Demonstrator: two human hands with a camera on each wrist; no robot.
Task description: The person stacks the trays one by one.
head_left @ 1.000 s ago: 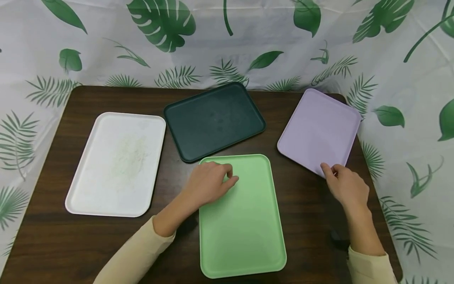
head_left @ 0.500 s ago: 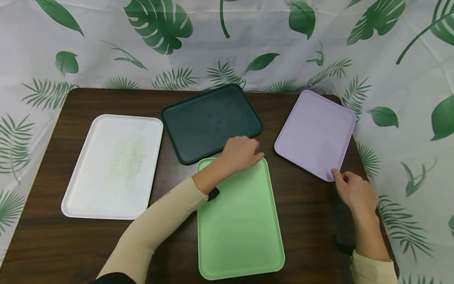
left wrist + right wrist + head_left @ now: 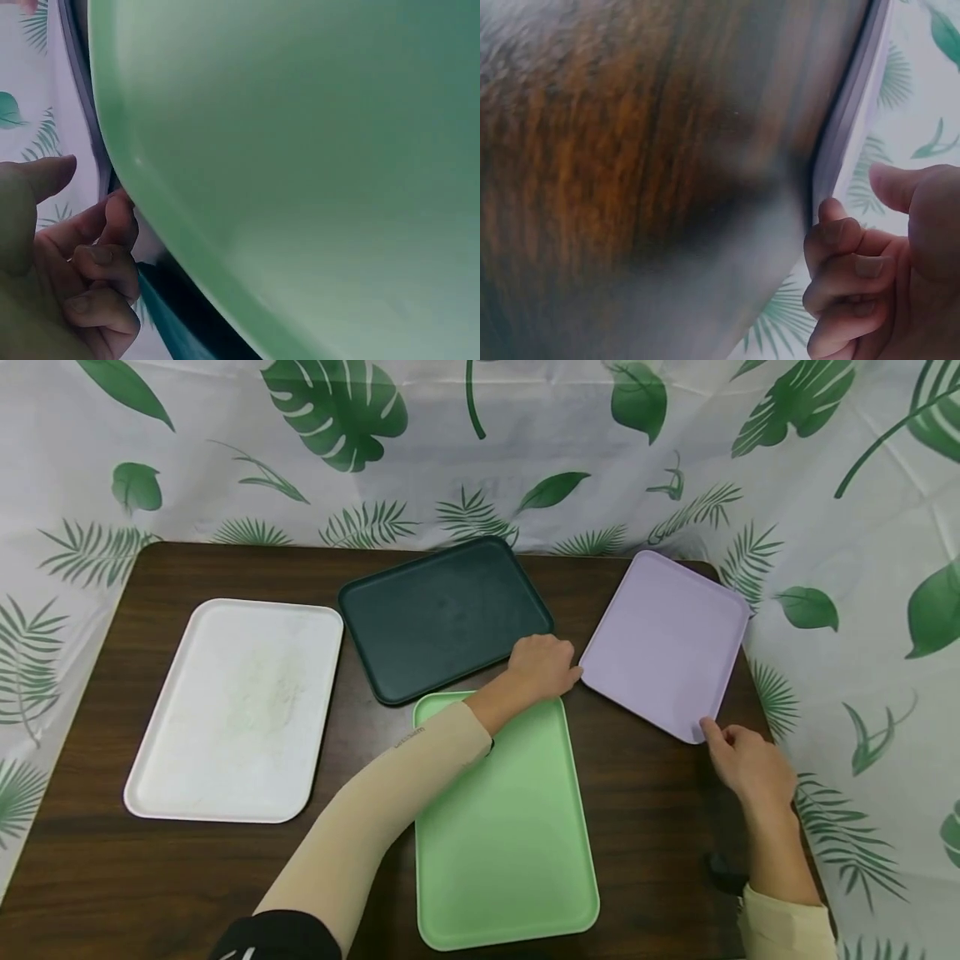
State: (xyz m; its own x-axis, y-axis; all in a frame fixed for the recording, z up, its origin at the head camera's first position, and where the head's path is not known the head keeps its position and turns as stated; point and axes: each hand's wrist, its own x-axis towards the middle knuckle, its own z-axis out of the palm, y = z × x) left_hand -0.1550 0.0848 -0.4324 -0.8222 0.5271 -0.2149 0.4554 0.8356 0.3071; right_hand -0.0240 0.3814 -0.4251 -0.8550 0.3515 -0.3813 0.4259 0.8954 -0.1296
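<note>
My left hand [image 3: 543, 667] is at the left corner of the purple tray [image 3: 667, 643], my right hand [image 3: 757, 768] at its near one, fingers curled; I can't tell whether either grasps it. It's at the far right of the table [image 3: 645, 827]. Best pinch with thumbs above, fingers beneath, 2 hands pressing evenly.

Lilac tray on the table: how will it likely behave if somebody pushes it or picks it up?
The lilac tray looks stiff: its edges run straight. Its broad, flat shape should make it slide rather than roll. Pushed right, it might tip, since one corner appears to reach past the edge of the table.
</note>
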